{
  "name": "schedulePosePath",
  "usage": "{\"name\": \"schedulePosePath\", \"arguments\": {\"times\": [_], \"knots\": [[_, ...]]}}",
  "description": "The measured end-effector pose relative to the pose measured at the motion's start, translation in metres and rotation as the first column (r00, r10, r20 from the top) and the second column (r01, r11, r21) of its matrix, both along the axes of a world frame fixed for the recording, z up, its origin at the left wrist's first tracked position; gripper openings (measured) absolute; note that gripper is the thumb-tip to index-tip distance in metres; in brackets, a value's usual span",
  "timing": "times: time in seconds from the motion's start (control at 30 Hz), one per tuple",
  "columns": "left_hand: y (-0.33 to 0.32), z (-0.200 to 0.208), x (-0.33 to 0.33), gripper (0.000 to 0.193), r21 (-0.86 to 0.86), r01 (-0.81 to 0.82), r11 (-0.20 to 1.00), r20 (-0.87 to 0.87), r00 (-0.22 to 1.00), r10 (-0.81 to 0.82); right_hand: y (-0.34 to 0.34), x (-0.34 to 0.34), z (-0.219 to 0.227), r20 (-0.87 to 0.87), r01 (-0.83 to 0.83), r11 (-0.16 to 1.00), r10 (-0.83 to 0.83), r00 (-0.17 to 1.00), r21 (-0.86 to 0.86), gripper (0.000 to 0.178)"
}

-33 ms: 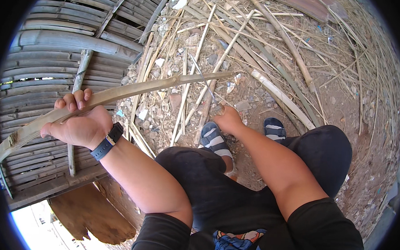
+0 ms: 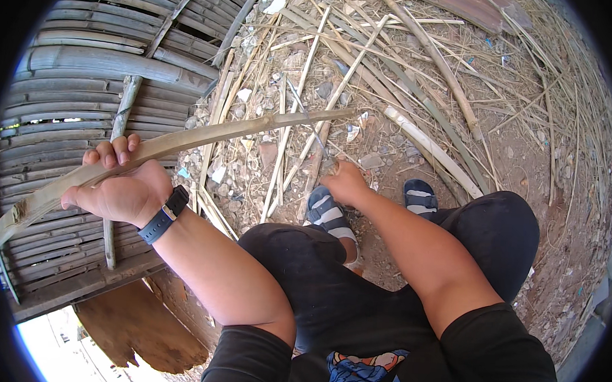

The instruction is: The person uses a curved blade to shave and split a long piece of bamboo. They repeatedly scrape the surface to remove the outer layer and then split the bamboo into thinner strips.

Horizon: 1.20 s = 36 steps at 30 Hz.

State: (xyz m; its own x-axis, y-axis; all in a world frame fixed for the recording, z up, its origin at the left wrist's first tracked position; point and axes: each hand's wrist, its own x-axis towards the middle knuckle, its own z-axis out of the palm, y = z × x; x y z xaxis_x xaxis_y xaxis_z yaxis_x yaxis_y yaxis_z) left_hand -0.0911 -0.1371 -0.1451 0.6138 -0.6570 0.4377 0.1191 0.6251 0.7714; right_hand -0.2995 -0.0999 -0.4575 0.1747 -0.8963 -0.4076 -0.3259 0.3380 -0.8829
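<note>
A long split bamboo strip (image 2: 209, 133) slants from the far left up toward the middle, its surface pale brown with a raised joint. My left hand (image 2: 132, 189), palm turned up, has its fingers wrapped round the strip's lower left part. A dark watch band circles that wrist. My right hand (image 2: 347, 183) is closed on the handle of a long, thin-bladed knife (image 2: 317, 131), lower down and nearer my feet. The blade points up and left and crosses the strip near its right end. Whether the edge touches the bamboo, I cannot tell.
A bamboo slat wall (image 2: 86, 65) stands at the left. Loose bamboo strips (image 2: 338, 90), a thicker pole (image 2: 438, 60) and stone rubble litter the ground ahead. Dry straw (image 2: 583, 101) is piled at the right. My sandalled feet (image 2: 329, 212) are just below the blade.
My right hand and the knife have shifted very slightly up and left. My left hand and the bamboo strip stay almost where they were.
</note>
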Motion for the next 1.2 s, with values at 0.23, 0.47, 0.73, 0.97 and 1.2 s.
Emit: {"name": "schedulePosePath", "arguments": {"times": [0.23,0.47,0.73,0.97,1.2], "knots": [[-0.003,-0.001,-0.018,0.075,-0.026,0.012,1.0,0.036,0.999,-0.011,-0.013,0.016,0.051,0.128,-0.078,0.957,0.118,0.985,-0.281,0.036],[-0.006,-0.002,-0.012,0.075,-0.029,-0.034,0.999,0.017,0.999,0.035,-0.019,-0.018,-0.009,0.198,-0.051,0.941,-0.017,0.98,0.334,0.036],[0.014,0.015,0.002,0.072,-0.034,0.259,0.965,0.062,0.965,-0.257,-0.011,0.014,0.038,0.115,-0.081,0.951,0.12,0.986,-0.298,0.038],[0.009,0.003,0.024,0.073,-0.002,0.095,0.996,0.031,0.995,-0.095,0.001,-0.002,0.025,0.182,-0.024,0.976,-0.016,0.983,0.214,0.036],[0.006,0.003,0.021,0.075,-0.016,0.179,0.984,0.054,0.983,-0.177,-0.008,0.026,0.047,0.181,-0.124,0.956,0.176,0.968,-0.265,0.035]]}}
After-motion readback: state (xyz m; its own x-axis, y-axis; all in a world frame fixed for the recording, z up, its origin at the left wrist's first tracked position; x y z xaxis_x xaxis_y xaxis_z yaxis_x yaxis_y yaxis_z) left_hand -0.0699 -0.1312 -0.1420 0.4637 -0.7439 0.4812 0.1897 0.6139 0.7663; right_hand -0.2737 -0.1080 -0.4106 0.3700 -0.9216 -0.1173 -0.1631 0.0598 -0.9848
